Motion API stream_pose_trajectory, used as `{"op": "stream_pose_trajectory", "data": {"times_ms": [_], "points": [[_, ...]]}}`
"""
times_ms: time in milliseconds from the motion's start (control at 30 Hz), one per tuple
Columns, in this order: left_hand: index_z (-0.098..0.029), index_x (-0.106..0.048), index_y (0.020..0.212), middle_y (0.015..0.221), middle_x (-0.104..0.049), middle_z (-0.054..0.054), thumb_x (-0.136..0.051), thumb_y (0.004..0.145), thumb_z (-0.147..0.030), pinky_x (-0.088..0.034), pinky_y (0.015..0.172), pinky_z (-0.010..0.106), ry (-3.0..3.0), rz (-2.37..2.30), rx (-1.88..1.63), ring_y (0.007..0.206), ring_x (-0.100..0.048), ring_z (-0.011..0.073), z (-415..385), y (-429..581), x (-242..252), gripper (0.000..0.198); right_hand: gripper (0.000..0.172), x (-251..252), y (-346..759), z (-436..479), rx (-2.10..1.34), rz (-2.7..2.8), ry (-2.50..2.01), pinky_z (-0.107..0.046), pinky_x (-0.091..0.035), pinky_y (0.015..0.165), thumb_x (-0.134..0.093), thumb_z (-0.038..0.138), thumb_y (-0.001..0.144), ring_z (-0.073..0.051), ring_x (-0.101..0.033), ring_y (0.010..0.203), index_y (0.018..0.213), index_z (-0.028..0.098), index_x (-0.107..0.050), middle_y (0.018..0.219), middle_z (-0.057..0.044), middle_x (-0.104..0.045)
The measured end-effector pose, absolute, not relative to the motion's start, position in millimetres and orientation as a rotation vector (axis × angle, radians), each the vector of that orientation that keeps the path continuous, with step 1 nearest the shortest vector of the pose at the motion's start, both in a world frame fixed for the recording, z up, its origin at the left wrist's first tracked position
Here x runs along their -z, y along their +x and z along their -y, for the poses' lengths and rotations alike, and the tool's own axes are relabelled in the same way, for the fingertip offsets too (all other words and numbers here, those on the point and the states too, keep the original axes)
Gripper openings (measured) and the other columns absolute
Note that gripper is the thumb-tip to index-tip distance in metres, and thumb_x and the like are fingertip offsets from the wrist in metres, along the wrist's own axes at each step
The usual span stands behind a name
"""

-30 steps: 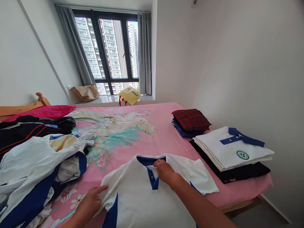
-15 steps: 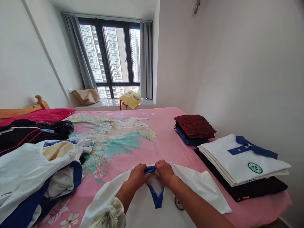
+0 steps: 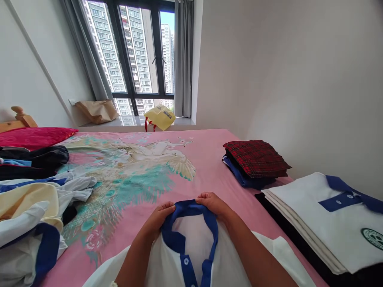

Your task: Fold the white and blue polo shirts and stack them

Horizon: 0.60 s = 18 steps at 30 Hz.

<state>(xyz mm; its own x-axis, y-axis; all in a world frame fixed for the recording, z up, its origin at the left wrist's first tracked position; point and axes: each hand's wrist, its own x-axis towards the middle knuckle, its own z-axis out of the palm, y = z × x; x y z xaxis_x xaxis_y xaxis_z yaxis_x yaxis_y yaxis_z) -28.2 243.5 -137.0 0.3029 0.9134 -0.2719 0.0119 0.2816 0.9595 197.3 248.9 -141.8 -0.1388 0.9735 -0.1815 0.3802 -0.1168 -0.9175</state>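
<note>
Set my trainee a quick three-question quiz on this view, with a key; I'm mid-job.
1. True or false: the left grip and right grip both pinch the blue collar of the white shirt.
2. Which pattern is on the red folded cloth: A) stripes, B) plaid, C) dots?
3. How many bags rest on the window ledge?

Key: 1. True. 2. B. 3. Two: a brown bag and a yellow bag.

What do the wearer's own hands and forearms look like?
Left hand and right hand bare, no gloves or watch visible. Forearms mostly bare; a sliver of cream fabric, likely a sleeve edge, shows by the left one.
</note>
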Motion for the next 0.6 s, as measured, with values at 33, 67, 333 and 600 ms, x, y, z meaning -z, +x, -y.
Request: {"op": "stream_pose_trajectory", "data": {"times_ms": [33,67,333,600], "points": [[-0.017,-0.057,0.077,0.057,-0.058,-0.003,-0.071,0.065,-0.034,-0.043,0.049,0.020,0.942,-1.036,-0.849,0.049,-0.054,0.0097,-246.3,-29.9,147.3,0.025,0.027,150.9,197.8,-253.6,-1.341,1.450,-1.479,-0.021,-0.042,0.055,-0.052,0.042,0.078,-0.009,-0.051,0.054,0.082,0.016,-0.057,0.064,0.002,-0.057],[-0.018,-0.058,0.082,0.060,-0.060,-0.003,-0.074,0.063,-0.030,-0.045,0.051,0.020,0.792,-1.002,-0.898,0.051,-0.057,0.0100,-248.5,-32.1,156.7,0.028,0.029,159.7,198.4,-257.4,-1.442,1.324,-1.423,-0.022,-0.043,0.057,-0.057,0.044,0.075,-0.009,-0.052,0.054,0.082,0.016,-0.057,0.064,0.002,-0.058],[-0.026,-0.058,0.097,0.066,-0.063,-0.005,-0.073,0.065,-0.024,-0.047,0.056,0.021,0.555,-0.938,-0.883,0.057,-0.060,0.0105,-258.6,-41.7,170.5,0.035,0.041,175.7,214.8,-263.7,-1.793,0.981,-1.074,-0.017,-0.031,0.048,-0.068,0.050,0.071,-0.005,-0.040,0.047,0.097,0.019,-0.058,0.058,0.007,-0.049],[-0.026,-0.069,0.094,0.096,-0.067,0.004,-0.072,0.065,-0.037,-0.045,0.076,0.027,1.514,-1.183,-0.601,0.089,-0.059,0.0228,-252.6,-42.5,148.3,0.031,0.026,129.0,212.2,-244.4,-1.138,1.997,-1.474,-0.025,-0.038,0.071,-0.066,0.027,0.066,-0.016,-0.052,0.083,0.091,0.022,-0.063,0.094,-0.002,-0.060]]}}
